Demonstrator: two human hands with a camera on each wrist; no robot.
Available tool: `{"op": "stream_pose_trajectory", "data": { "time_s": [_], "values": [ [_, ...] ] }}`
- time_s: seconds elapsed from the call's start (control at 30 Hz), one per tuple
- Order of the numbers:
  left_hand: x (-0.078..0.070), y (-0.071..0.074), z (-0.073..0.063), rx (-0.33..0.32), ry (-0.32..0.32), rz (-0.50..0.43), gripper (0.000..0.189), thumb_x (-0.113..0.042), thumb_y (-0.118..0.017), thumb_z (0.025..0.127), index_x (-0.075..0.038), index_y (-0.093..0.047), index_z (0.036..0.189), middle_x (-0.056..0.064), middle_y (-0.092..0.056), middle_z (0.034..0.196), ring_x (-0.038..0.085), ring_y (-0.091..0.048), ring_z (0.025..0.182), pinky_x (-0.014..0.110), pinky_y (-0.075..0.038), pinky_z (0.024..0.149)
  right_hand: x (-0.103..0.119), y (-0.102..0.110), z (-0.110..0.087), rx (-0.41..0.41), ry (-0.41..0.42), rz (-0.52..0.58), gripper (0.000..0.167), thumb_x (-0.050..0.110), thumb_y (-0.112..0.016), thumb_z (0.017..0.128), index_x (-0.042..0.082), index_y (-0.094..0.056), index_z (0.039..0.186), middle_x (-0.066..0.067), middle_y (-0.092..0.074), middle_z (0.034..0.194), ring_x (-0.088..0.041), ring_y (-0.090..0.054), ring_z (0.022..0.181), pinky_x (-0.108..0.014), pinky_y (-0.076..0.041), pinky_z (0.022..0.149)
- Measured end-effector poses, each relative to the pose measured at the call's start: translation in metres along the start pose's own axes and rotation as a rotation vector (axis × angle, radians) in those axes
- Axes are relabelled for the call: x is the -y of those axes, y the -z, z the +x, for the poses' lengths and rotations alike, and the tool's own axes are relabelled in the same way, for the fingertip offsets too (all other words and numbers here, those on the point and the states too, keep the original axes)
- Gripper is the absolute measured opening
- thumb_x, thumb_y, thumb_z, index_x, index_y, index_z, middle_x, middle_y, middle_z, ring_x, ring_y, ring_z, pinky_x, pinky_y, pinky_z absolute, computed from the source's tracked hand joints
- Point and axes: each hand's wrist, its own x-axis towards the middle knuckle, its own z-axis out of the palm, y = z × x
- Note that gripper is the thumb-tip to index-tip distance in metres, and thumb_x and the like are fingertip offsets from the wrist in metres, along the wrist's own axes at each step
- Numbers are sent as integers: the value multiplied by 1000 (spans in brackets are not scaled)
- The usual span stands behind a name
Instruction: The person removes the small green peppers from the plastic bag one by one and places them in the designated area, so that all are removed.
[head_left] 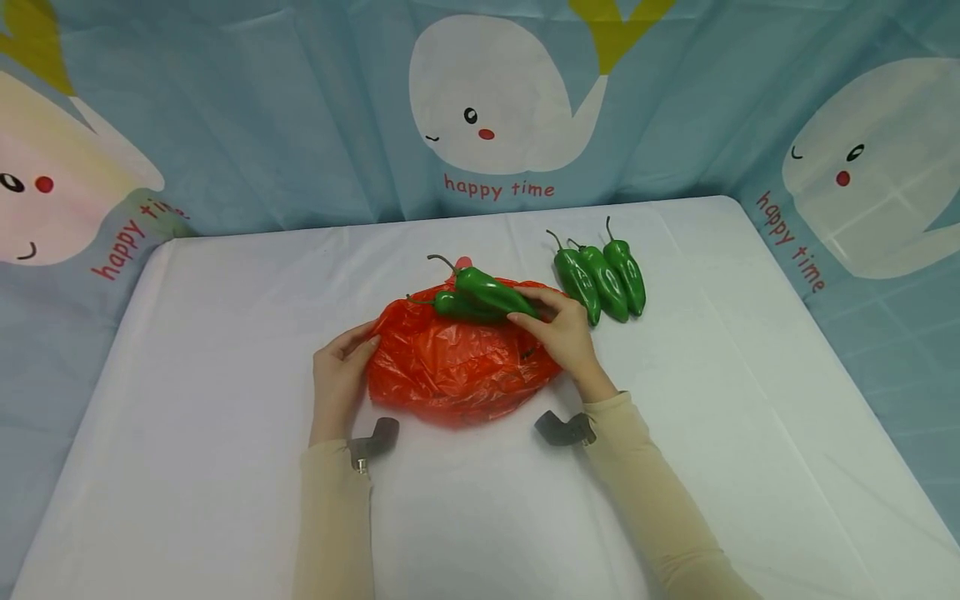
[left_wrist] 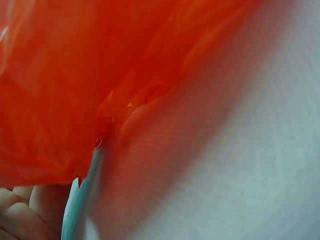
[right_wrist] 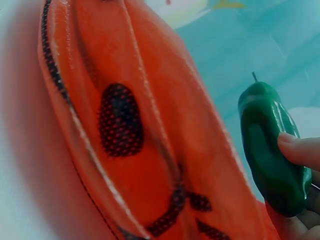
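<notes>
A crumpled red plastic bag (head_left: 457,367) lies mid-table, with black print showing on it in the right wrist view. My left hand (head_left: 341,367) grips its left edge between thumb and fingers; the left wrist view shows red film (left_wrist: 55,90) over those fingers (left_wrist: 22,212). With my right hand (head_left: 562,325) I hold a glossy green pepper (head_left: 487,292) by its lower end, the thumb (right_wrist: 295,147) pressed on its side and its stem pointing left. A second green pepper (head_left: 459,308) lies just below it at the bag's upper edge, partly covered by the held one.
Three more green peppers (head_left: 600,275) lie side by side behind my right hand, stems toward the back. The white table (head_left: 225,333) ends at a blue curtain (head_left: 300,125) printed with white whales. A black wrist camera (head_left: 562,427) juts from each sleeve.
</notes>
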Motion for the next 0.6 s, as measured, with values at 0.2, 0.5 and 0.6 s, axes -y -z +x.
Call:
{"op": "stream_pose_trajectory", "data": {
  "time_s": [0.2, 0.5, 0.6],
  "values": [
    [-1, 0, 0, -1, 9, -7, 34, -24, -61, 93, -10, -63, 124, 6, -64, 121, 14, -58, 111, 21, -46, 92, 24, 4, -5, -5, 13, -9, 36, -5, -69, 81, -11, -61, 116, -25, -61, 116, -34, -61, 102, -30, -52, 86],
    [0, 0, 1, 1, 15, -15, 34, -23, -61, 93, -10, -63, 124, 6, -63, 122, 14, -58, 112, 21, -46, 92, 28, 11, -4, -57, 27, -7, 36, -7, -69, 81, -13, -60, 115, -26, -61, 115, -35, -60, 104, -34, -51, 88],
    [0, 0, 1, 3, 18, -9, 34, -23, -61, 93, -9, -63, 124, 7, -63, 122, 15, -57, 113, 21, -46, 93, 15, 15, 0, -78, 16, 16, 37, -5, -70, 80, -11, -61, 115, -24, -61, 117, -32, -60, 105, -28, -51, 88]
  ]
}}
